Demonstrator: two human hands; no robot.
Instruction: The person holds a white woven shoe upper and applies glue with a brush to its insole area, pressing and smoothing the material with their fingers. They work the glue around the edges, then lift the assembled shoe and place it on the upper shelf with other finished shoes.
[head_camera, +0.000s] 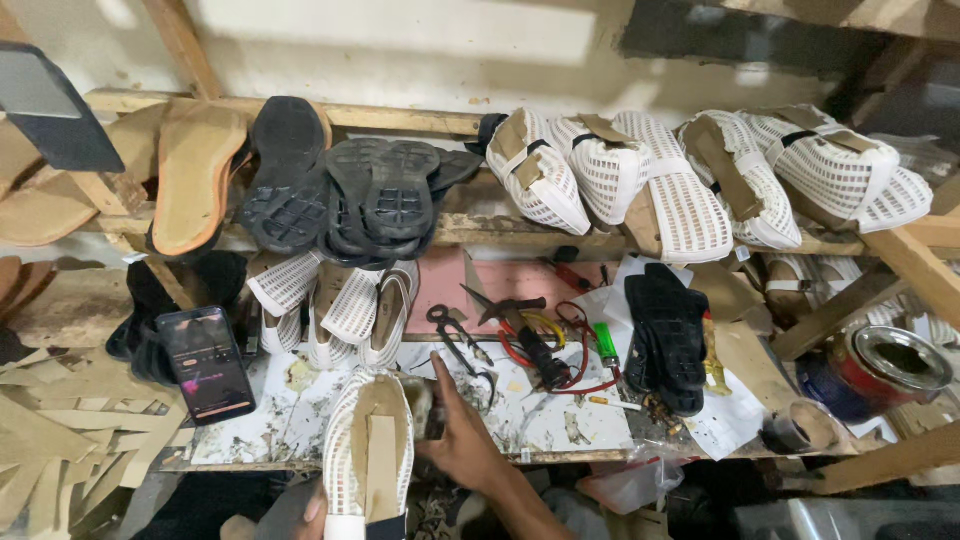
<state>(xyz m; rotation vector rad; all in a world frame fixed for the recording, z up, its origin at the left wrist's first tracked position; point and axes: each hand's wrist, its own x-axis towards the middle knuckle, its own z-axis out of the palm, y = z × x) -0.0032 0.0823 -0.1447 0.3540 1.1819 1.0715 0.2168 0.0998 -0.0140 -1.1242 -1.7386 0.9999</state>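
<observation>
Right hand (468, 440) grips white mesh shoe upper (368, 455) from its side; left hand (312, 508) pinches the toe end. Pliers (462, 350) just past right hand, phone (207, 364) far left on cluttered surface (270, 425).

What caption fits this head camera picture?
Two hands, left hand and right hand, hold a white mesh shoe over a cluttered workbench.

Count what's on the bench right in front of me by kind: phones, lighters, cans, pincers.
Phone: 1
Green lighter: 1
Open can: 1
Pincers: 1
Total: 4
</observation>
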